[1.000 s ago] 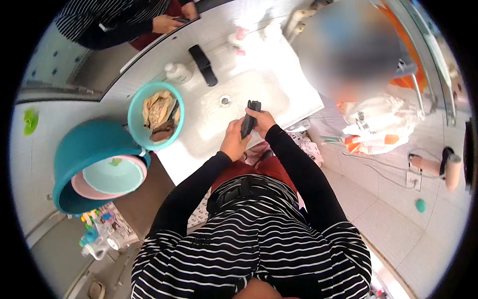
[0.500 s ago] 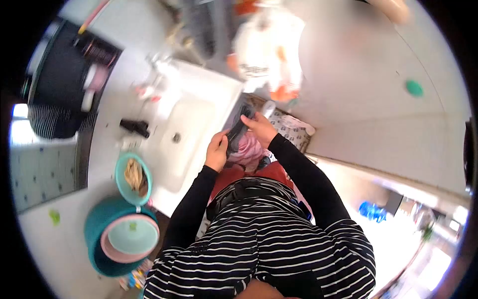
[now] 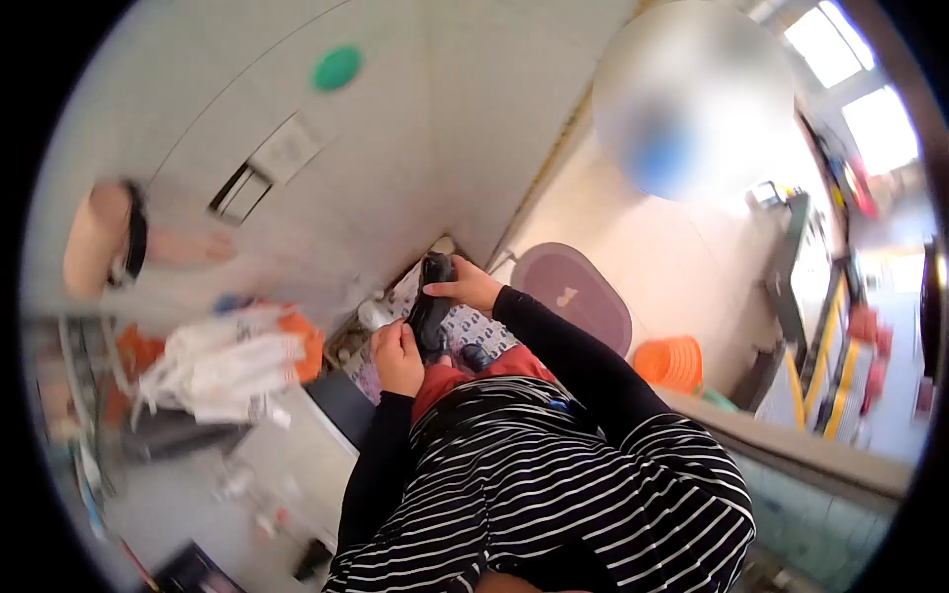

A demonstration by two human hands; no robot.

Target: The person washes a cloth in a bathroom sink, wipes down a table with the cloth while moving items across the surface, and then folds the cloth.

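In the head view, a strip of dark, limp cloth [image 3: 430, 312] is stretched between my two hands in front of my body. My left hand [image 3: 397, 358] is closed on its lower end, thumb along the edge. Higher up and to the right, my right hand [image 3: 473, 286] pinches the upper part with thumb and fingers. The exact kind of cloth cannot be made out. Below it lies a white patterned surface [image 3: 481, 331], and my feet show partly beneath my hands.
White plastic bags [image 3: 222, 361] hang at the left beside the washbasin counter [image 3: 292, 440]. An oval brown mat [image 3: 573, 296] and an orange basket [image 3: 667, 363] are on the floor at the right. A pale wall [image 3: 395, 148] with a green oval [image 3: 337, 67] rises ahead.
The view has swung right, away from the washbasin, and now takes in the wall corner and tiled floor. Both hands keep hold of the dark cloth.
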